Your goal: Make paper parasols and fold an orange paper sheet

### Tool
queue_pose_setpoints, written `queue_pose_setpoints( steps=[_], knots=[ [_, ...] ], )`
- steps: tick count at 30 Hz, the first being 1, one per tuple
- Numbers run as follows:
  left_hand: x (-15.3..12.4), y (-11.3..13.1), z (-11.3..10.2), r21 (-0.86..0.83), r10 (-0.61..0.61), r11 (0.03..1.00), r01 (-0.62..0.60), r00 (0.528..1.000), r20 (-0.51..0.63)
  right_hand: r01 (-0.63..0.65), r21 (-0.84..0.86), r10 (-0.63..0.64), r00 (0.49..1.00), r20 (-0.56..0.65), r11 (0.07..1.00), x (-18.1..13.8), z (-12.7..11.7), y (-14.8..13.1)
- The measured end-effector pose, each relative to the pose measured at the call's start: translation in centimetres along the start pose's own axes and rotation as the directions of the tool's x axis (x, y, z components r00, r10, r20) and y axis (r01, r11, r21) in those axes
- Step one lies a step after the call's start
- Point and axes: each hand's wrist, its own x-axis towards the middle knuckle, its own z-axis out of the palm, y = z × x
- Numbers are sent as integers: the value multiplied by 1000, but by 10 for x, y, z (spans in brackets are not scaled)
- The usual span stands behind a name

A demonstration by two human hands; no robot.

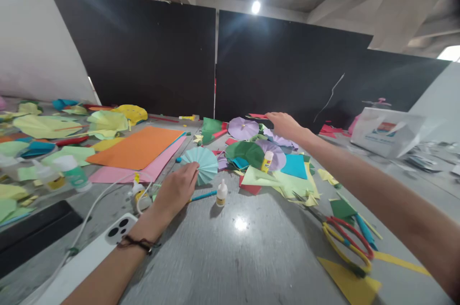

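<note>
My left hand [178, 186] is closed, its fingertips pinching the middle of a pale blue pleated paper fan [204, 163]. My right hand [285, 124] reaches to the back of the table, fingers curled at the end of a flat red piece [257, 116] that looks like paper. Beside that hand lie lilac pleated paper rounds [243, 129]. Near my left hand a small white glue bottle [222, 194] stands upright, and a blue stick [203, 196] lies beside it. A glue stick [267, 161] rests on the paper pile between my hands.
Orange sheets [140, 147] lie left, near a white phone [97, 257] with a cable. Scissors with red and yellow handles [347, 242] lie at right, by a yellow paper piece [348, 281]. A white bag [388, 130] stands at far right. Black panels [287, 65] close off the back.
</note>
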Motion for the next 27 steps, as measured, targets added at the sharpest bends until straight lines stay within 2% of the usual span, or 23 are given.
queue_pose_setpoints(
  steps=[4,8,12,15,20,27],
  knots=[
    [0,-1,0,-2,4,1000,-4,1000,-5,99,101,-99,995,-10,990,-16,7,21],
    [-1,-2,0,-2,7,1000,-7,1000,2,228,181,-230,973,-10,957,-15,45,16],
    [-2,-8,4,-39,3,999,-5,999,-41,360,247,-382,923,44,900,-14,88,9],
    [-3,-14,9,-69,-10,998,5,997,-71,414,317,-462,882,93,853,-17,109,11],
    [-4,-18,14,-62,2,998,-6,997,-71,405,427,-510,845,164,809,-29,117,21],
    [-5,-20,18,-23,23,999,-25,997,-80,380,425,-498,842,210,822,-32,109,23]
  ],
)
